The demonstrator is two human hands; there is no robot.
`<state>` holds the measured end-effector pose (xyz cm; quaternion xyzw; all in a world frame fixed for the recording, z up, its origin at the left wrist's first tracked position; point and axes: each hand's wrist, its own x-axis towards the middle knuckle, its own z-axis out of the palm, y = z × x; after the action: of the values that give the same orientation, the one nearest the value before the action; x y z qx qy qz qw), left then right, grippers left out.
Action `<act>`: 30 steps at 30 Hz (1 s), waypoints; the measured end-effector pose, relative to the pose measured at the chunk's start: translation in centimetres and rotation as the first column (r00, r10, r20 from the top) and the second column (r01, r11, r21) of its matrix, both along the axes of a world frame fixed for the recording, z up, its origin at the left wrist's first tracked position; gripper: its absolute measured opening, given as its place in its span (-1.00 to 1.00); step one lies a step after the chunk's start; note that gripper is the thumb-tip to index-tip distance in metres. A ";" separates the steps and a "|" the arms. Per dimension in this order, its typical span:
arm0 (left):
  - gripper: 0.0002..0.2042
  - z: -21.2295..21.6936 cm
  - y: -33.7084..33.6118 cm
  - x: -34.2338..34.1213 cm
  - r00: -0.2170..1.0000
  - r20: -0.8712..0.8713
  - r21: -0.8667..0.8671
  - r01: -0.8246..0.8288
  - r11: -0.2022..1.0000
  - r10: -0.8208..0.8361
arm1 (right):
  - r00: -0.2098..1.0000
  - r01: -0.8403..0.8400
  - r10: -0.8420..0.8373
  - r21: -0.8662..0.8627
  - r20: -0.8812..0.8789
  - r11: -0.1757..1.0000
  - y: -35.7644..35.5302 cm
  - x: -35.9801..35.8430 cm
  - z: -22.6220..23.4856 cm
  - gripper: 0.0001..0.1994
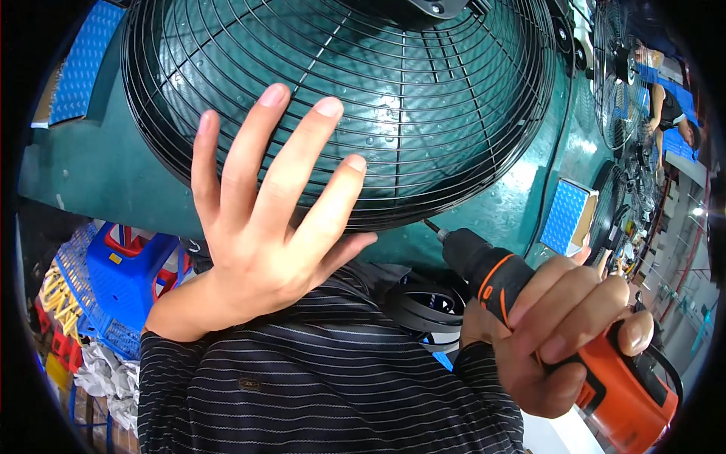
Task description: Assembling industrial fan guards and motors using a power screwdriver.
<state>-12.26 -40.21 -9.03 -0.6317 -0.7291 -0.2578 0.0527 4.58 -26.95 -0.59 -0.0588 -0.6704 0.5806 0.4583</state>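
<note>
A round black wire fan guard (401, 144) lies on the green table, with a dark motor part (412, 9) at its far middle. My left hand (265, 204) is spread over the guard's near left rim, fingers apart; whether the fingertips press on the wires I cannot tell. In my right hand (560, 325) is an orange and black power screwdriver (484, 265), my fingers wrapped round its body. Its bit points up and left, close to the near right rim of the guard. A cord runs from its rear end.
The green table (91, 174) carries blue-patterned cardboard boxes, one at the left (83, 64) and one at the right (566, 216). More fan guards (616, 76) stand along the right. At lower left are a blue plastic stool (132, 272) and a blue basket (76, 265). A person (669, 113) is far right.
</note>
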 end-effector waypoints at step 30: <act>-0.42 -0.8 0.2 -0.2 1.000 -0.003 0.049 0.003 0.999 -0.003 | 0.989 -0.048 0.039 0.062 0.142 0.997 -0.1 -0.3 0.7 -0.58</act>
<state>-12.42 -40.04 -9.87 -0.6319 -0.7215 -0.2748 0.0689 4.29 -27.03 0.11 -0.0701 -0.7206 0.5627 0.3989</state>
